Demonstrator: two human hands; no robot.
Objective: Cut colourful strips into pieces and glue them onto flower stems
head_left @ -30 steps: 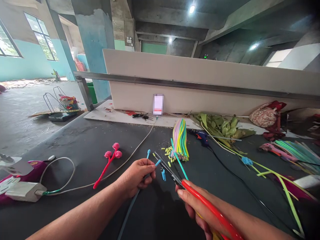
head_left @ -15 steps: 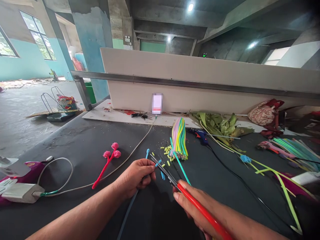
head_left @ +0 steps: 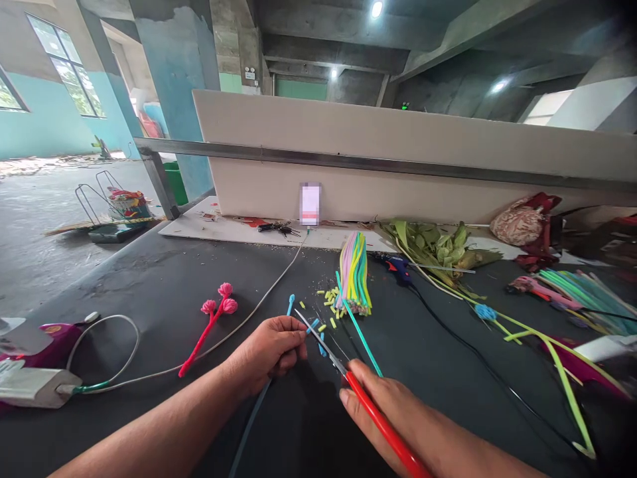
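Observation:
My left hand [head_left: 281,345] is closed in a pinch on a thin blue pipe cleaner [head_left: 253,418], whose long tail runs down toward the near side. A short blue looped tip [head_left: 291,302] rises above these fingers. My right hand [head_left: 378,411] grips a pair of scissors [head_left: 381,421] by its red handles. Its metal blades point up and left, reaching the left fingertips. Beside the blades are short blue pieces [head_left: 322,344]; whether the one at the fingertips is still attached, I cannot tell.
Yellow-green cut bits [head_left: 330,297] lie near a bundle of coloured pipe cleaners [head_left: 355,272]. A pink-red stem with three blooms [head_left: 204,335] lies left. A blue glue gun [head_left: 398,269], leaves [head_left: 432,245] and a green stem [head_left: 562,365] are right. A phone [head_left: 310,204] stands behind.
The scissor blades have shifted slightly against the blue piece at my left fingertips, and the red handles have swung a little left. My left hand keeps its pinch. The whole view has shifted slightly.

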